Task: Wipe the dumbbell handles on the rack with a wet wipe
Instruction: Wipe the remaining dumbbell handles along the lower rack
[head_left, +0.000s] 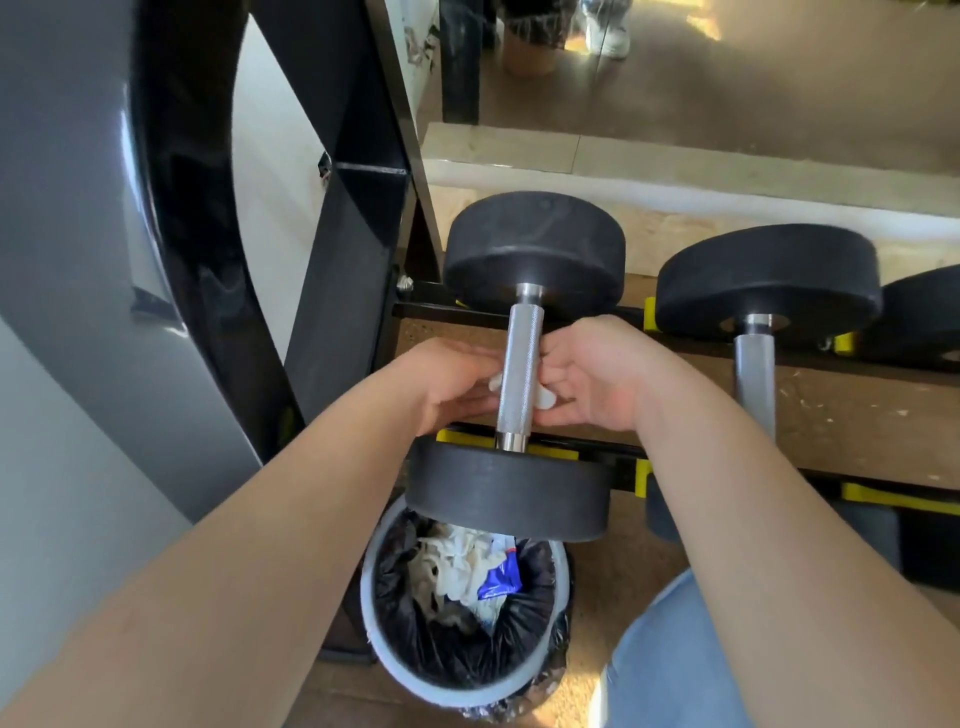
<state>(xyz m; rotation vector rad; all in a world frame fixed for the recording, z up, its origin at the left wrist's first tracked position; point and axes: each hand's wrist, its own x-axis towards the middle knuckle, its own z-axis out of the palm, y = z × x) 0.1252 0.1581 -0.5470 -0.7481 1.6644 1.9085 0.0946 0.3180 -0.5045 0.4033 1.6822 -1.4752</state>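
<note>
A black dumbbell lies on the rack (618, 470) with its knurled steel handle (521, 364) pointing away from me. My left hand (447, 382) reaches in from the left of the handle and my right hand (592, 374) from the right. Both pinch a white wet wipe (545, 397) that passes under and behind the handle; only small bits of it show on either side. A second dumbbell's handle (756, 374) lies to the right, untouched.
A grey waste bin (379, 639) with a black liner, holding used wipes and a blue wrapper, stands on the floor under the near dumbbell head. A black upright frame (358, 249) rises at left. A mirror and stone ledge (675, 171) run behind the rack.
</note>
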